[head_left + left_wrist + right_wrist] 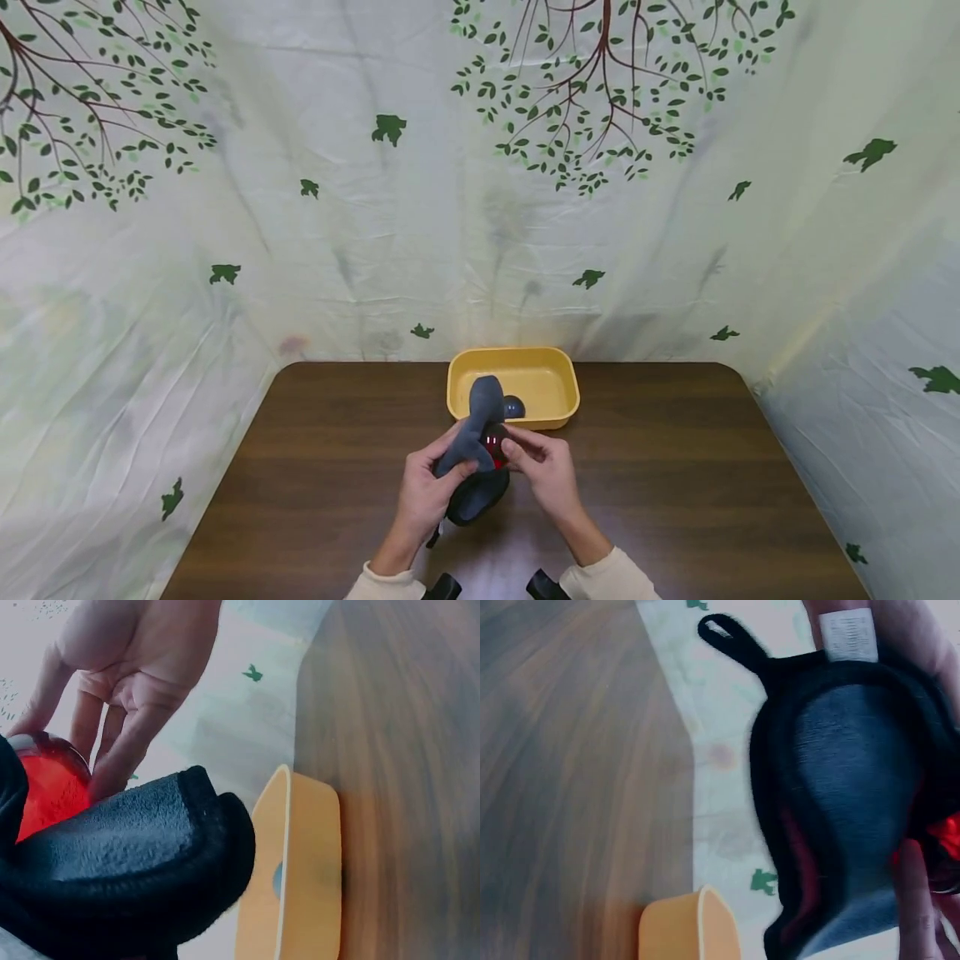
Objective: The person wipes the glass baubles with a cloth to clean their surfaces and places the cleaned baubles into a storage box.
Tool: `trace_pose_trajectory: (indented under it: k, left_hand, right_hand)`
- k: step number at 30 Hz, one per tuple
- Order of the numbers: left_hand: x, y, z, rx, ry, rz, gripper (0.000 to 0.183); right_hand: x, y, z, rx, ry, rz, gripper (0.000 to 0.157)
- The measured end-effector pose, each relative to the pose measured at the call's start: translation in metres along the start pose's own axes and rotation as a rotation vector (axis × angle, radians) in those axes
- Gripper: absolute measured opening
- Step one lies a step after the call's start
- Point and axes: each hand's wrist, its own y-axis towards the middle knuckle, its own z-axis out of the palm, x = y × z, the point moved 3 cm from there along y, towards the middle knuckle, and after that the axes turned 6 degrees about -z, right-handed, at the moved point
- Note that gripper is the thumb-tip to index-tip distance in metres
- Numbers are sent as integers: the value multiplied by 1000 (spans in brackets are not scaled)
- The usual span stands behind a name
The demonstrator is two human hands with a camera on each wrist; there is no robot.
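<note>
Over the front rim of a yellow tray (542, 385), my left hand (426, 493) grips a folded grey cloth pad (487, 400) with black edging, its thumb on the near side. A hanging loop (735, 641) and a white label (849, 636) show on the pad in the right wrist view. My right hand (551, 473) pinches a shiny dark-red ball (52, 784) between thumb and fingers, up against the pad's folds. The pad hides part of the ball. Inside the tray lies a dark blue-grey ball (513, 407).
The brown wooden table (675, 483) has the tray at its far edge. Behind and beside it hangs a pale curtain (465, 233) printed with branches and leaves. Black wrist devices (546, 585) sit by the sleeves.
</note>
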Motion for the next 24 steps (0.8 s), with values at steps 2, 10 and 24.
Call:
trace_pose_trajectory:
  k: [2, 10, 24]
  left_hand:
    - [-2, 0, -1, 29, 63, 83, 47]
    - [-2, 1, -4, 93, 152, 181, 46]
    - [-1, 0, 4, -109, -120, -203, 47]
  right_hand:
    - [1, 2, -1, 23, 22, 88, 32]
    - [2, 6, -1, 91, 93, 286, 43]
    - [-1, 1, 0, 64, 188, -80, 53]
